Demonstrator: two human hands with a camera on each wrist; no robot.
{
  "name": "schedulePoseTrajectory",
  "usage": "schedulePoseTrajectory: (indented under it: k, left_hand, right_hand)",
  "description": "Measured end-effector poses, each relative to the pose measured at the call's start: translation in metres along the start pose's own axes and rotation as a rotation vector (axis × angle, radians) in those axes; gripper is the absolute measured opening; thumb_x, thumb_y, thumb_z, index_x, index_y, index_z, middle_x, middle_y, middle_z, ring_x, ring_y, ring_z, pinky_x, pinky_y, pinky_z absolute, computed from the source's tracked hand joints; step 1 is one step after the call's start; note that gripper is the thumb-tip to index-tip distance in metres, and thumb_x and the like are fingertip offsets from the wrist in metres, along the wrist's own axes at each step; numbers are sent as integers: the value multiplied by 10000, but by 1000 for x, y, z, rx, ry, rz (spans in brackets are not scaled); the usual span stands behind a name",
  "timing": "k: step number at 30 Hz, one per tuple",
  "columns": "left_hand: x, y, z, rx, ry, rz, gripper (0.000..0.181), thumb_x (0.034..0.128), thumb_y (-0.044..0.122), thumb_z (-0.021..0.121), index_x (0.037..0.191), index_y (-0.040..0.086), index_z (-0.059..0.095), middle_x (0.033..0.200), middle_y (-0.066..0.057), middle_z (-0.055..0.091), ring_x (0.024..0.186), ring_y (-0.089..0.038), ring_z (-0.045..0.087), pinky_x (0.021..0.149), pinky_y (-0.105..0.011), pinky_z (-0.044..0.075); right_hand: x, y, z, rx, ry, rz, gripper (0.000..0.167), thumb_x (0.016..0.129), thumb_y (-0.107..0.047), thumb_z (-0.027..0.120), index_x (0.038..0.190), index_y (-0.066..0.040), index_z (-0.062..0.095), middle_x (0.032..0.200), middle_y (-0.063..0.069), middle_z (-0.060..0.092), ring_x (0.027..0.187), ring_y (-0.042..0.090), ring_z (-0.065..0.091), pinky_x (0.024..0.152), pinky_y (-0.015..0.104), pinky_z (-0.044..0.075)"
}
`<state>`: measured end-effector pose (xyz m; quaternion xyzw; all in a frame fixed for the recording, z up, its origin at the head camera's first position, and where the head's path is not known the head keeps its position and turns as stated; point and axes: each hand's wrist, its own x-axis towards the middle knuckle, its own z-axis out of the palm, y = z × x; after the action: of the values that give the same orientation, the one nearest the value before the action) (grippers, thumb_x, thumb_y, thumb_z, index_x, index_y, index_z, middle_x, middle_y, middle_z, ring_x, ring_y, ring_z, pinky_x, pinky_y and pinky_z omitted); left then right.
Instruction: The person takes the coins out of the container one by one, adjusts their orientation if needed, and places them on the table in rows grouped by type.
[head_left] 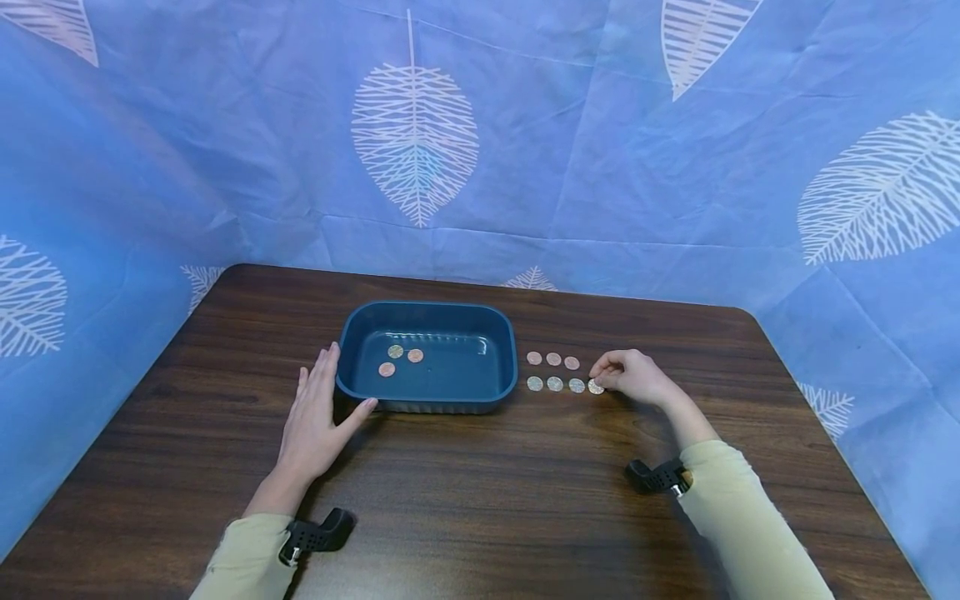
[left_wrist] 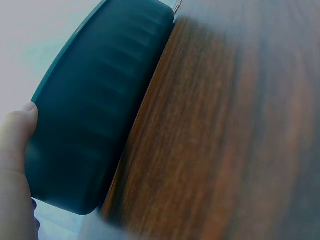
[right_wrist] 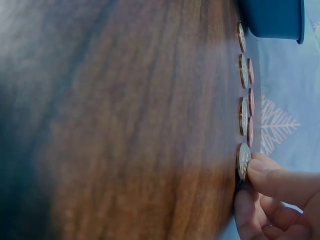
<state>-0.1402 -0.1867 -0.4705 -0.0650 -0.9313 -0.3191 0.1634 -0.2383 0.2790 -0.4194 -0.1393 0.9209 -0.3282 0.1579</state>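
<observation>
At the right end of a row of silver coins point(head_left: 555, 383), my right hand point(head_left: 637, 379) pinches a silver coin point(right_wrist: 244, 161) between thumb and fingers, low at the table surface. Behind that row lie three copper coins point(head_left: 553, 359). A dark blue plastic tub point(head_left: 427, 407) stands to the left of both rows. Inside it are two copper coins point(head_left: 386, 369) and one paler coin point(head_left: 395, 352). My left hand point(head_left: 315, 425) rests against the tub's near left corner, fingers straight along its left side and thumb at the front rim.
The dark wood-grain table point(head_left: 480, 500) has its far edge just behind the tub. Beyond it hangs a blue cloth point(head_left: 525, 167) with white leaf prints. Each wrist wears a black camera mount point(head_left: 322, 533).
</observation>
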Motion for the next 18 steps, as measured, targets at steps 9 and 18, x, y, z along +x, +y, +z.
schedulePoseTrajectory:
  k: [9, 18]
  left_hand:
    - [0, 0, 1, -9, 8, 5, 885, 878, 477, 620, 1537, 111, 157, 1554, -161, 226, 1423, -352, 180, 1152, -495, 55]
    - [-1, -1, 0, -23, 1, 7, 889, 882, 480, 624, 1536, 104, 154, 1566, -132, 204, 1434, -321, 158, 1160, -456, 38]
  right_hand:
    - [-1, -2, 1, -38, 18, -17, 111, 923, -73, 617, 981, -5, 685, 851, 52, 650, 758, 197, 595, 683, 344, 476]
    - [-2, 0, 5, -62, 65, -29, 115, 915, -11, 592, 953, -25, 700, 825, 39, 661, 739, 177, 596, 670, 340, 470]
